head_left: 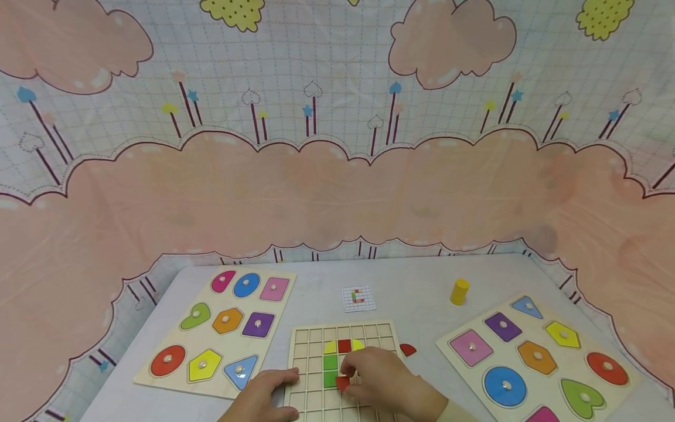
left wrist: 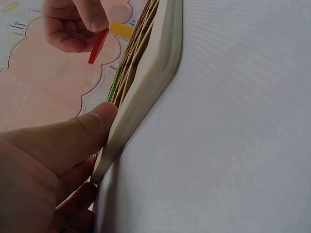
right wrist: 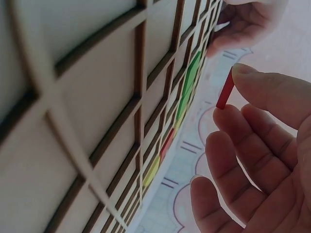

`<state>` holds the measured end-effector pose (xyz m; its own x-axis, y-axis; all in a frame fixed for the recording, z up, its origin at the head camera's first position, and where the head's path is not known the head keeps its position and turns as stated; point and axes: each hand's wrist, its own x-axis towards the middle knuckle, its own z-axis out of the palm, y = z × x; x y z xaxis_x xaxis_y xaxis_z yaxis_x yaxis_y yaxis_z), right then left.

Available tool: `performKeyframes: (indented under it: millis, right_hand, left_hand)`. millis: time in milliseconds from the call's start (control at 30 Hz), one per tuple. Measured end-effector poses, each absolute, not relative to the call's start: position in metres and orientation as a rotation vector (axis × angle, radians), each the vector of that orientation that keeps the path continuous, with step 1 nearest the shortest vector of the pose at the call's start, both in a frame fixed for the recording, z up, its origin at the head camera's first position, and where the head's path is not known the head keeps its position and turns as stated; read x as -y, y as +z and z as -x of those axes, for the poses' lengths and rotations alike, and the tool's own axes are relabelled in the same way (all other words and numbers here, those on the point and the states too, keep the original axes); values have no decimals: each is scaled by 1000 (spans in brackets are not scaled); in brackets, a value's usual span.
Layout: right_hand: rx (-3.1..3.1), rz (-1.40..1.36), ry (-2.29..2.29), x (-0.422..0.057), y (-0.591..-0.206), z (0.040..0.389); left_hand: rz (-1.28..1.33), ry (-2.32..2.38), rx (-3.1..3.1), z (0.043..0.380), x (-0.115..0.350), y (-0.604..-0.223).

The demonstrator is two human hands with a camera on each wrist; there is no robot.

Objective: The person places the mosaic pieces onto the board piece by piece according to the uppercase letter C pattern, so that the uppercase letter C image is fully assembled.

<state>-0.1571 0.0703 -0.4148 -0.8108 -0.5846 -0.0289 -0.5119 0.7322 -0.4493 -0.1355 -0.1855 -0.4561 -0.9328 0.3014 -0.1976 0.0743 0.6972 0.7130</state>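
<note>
My right hand pinches a flat red piece between thumb and index finger, just over the wooden grid board. The other fingers are loosely bent. My left hand rests at the board's left edge, thumb and fingertips touching its side. On the board lie a yellow quarter-round piece, a red square, another yellow piece partly behind my right hand, and two green squares below the left yellow one. My right hand hides cells on the board's right side.
A red quarter-round piece lies right of the board. Behind it are a pattern card and a yellow cylinder. Knobbed shape puzzles stand on the left and right. A printed curtain hangs behind the table.
</note>
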Motion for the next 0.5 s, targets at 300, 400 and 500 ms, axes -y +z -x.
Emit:
performKeyframes:
  millis: [300,400,500]
  right_hand:
    - [-2791,988,-671,-64,-421,154]
    - [-2807,1024,-673,-63,-423,153]
    - [-2810,1040,-674,-61,-423,153]
  left_hand:
    - [-313,1077,-2616,135,186,-457]
    - [-306,1084,-2606,136,187,-457]
    - [-298,1084,-2602,136,187,-457]
